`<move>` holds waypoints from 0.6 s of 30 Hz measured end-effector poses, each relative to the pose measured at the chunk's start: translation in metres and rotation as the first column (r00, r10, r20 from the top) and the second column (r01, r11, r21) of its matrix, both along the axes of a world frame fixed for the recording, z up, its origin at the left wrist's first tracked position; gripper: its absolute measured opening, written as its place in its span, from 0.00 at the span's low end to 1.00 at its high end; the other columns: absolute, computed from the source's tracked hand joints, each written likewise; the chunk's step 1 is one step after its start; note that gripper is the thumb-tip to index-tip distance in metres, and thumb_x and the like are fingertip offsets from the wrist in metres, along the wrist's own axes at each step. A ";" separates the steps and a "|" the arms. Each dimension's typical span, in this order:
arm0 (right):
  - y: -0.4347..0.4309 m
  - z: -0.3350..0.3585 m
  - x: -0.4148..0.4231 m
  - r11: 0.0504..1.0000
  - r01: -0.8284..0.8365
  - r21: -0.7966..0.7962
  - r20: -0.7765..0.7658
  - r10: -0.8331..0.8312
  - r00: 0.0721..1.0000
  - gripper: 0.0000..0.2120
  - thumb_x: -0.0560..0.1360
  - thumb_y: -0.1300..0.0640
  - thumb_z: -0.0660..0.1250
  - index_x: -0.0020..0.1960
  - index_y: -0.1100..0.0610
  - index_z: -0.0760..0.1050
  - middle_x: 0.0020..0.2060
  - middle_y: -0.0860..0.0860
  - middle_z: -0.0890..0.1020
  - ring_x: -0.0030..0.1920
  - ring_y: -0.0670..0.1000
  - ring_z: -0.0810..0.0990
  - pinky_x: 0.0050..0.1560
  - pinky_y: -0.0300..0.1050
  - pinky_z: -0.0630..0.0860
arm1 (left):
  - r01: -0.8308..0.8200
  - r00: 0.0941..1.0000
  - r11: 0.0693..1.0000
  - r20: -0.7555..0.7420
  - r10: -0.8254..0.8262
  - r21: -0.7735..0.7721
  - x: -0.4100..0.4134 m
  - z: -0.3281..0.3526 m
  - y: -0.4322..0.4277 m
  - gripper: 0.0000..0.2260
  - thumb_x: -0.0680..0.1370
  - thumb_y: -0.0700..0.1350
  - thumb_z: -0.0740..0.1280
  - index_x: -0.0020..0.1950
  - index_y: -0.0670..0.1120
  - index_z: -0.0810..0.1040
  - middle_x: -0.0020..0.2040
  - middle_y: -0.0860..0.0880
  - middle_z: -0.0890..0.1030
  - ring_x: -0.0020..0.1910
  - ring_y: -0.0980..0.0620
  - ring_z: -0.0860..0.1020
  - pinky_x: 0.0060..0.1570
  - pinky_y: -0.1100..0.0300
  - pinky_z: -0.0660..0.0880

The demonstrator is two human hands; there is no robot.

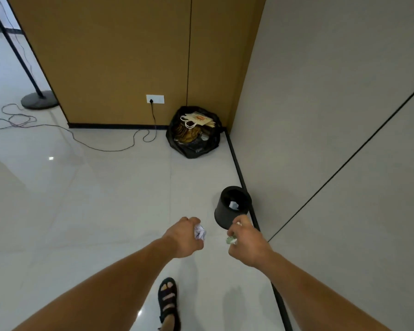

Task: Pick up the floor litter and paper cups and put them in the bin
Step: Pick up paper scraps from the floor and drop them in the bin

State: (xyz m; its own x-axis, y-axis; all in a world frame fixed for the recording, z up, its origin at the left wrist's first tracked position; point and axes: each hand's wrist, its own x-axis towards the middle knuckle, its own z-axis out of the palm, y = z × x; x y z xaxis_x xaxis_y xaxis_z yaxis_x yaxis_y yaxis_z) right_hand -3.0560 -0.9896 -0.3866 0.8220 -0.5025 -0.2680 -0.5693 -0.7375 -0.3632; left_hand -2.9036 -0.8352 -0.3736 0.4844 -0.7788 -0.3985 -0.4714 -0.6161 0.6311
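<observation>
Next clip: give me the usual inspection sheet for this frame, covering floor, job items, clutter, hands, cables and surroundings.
Surface: glossy pale tiled floor, no loose litter seen on it.
Job's things: small black bin by the right wall, upright, a white scrap inside; crumpled white paper and a small pale green and white piece are in the hands.
Clutter: open black rubbish bag in the corner, holding paper bags.
Hands: left hand has its grip closed on the paper; right hand holds the small piece, near the bin.
Cables: black cord plugged into the wall socket; thin wires trailing on the floor at left.
Surroundings: brown panel wall, grey wall at right, black stand base, a sandalled foot.
</observation>
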 end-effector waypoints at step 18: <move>-0.300 -0.079 0.161 0.970 0.189 0.155 -0.042 -0.184 0.982 0.16 0.73 0.57 0.69 0.60 0.56 0.75 0.69 0.50 0.64 0.57 0.51 0.75 0.54 0.34 0.70 | 0.083 0.995 0.988 -0.072 -0.074 0.130 0.174 -0.078 -0.348 0.18 0.73 0.51 0.69 0.60 0.48 0.71 0.56 0.46 0.75 0.53 0.47 0.77 0.53 0.59 0.74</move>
State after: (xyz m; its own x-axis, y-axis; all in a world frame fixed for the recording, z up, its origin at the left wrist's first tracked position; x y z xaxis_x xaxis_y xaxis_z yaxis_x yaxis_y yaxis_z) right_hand -2.8954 -1.2901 -0.4659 0.7091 -0.5961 -0.3767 -0.7026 -0.5522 -0.4487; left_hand -2.7296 -1.1832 -0.4516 0.3924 -0.7515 -0.5304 -0.4815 -0.6591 0.5777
